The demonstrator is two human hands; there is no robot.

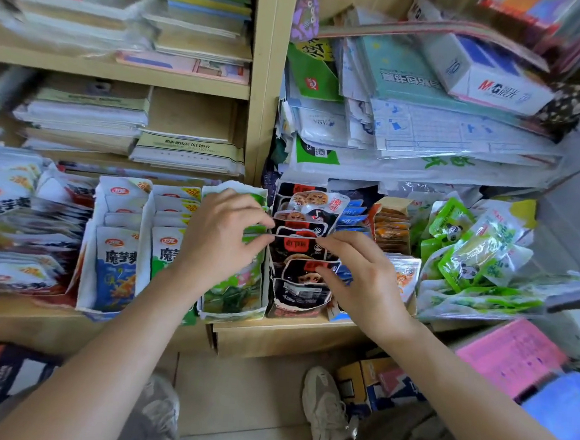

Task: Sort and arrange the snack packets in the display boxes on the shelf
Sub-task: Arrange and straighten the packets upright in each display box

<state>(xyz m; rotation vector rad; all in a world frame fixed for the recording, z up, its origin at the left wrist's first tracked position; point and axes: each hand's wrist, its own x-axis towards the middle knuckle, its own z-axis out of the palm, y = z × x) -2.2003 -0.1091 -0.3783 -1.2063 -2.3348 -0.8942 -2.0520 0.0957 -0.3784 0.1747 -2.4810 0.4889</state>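
A torn black display box on the wooden shelf holds a row of black-and-red snack packets. My left hand and my right hand both pinch the top edge of one black-and-red packet in the middle of that row. Left of it stands a green display box with green packets, partly hidden by my left hand. Further left, white boxes hold blue-and-white packets.
Orange packets and a loose heap of green panda packets lie to the right. Stacks of notebooks and paper fill the upper shelves. Below the shelf edge are my shoes, cartons and a pink pad on the floor.
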